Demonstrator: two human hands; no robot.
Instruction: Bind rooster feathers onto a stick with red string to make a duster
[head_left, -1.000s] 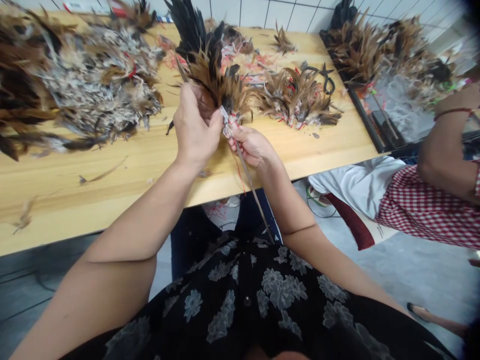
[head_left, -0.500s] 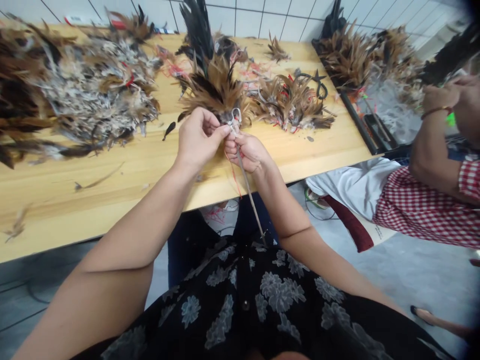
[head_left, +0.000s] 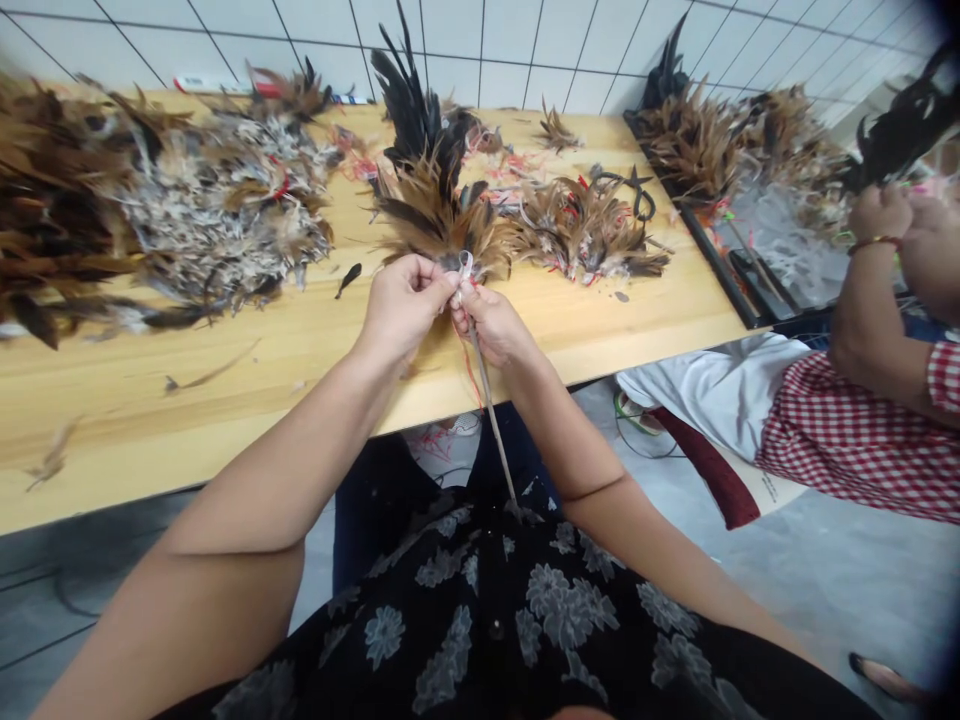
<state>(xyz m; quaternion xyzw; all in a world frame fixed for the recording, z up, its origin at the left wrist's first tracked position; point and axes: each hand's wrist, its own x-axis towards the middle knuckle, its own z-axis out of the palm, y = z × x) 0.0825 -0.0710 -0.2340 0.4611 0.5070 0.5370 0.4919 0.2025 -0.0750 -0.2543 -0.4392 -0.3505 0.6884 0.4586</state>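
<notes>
- Your right hand [head_left: 489, 318], at the centre of the frame, grasps the stick [head_left: 493, 425] just below the feather bundle [head_left: 435, 200]; the shaft slants down toward the lower middle.
- Your left hand [head_left: 409, 305], just left of it, has thumb and forefinger pinched together at the pale strip [head_left: 469, 266], which stands up in a small loop by the feather bases. Which part of the strip lies between those fingertips is too small to tell.
- The feather bundle sits in the upper middle of the frame, black plumes pointing to the top edge, brown feathers fanned out lower, nearer your fingertips.
- Draw the strip snug with even tension; a slack loop would probably let the quills shift.
- Grip the stick firmly as you pull, since a twist there could skew the fan.
- Smooth the lowest brown feathers upward, so none are likely to be caught under the strip.
- A red thread [head_left: 472, 375] dangles below your hands, beside the stick; guide it aside so it does not snag.
- Give the plumes room: a feather cluster [head_left: 589, 228] lies just right of the bundle, with black scissors [head_left: 637, 186] behind it, at upper right.
</notes>
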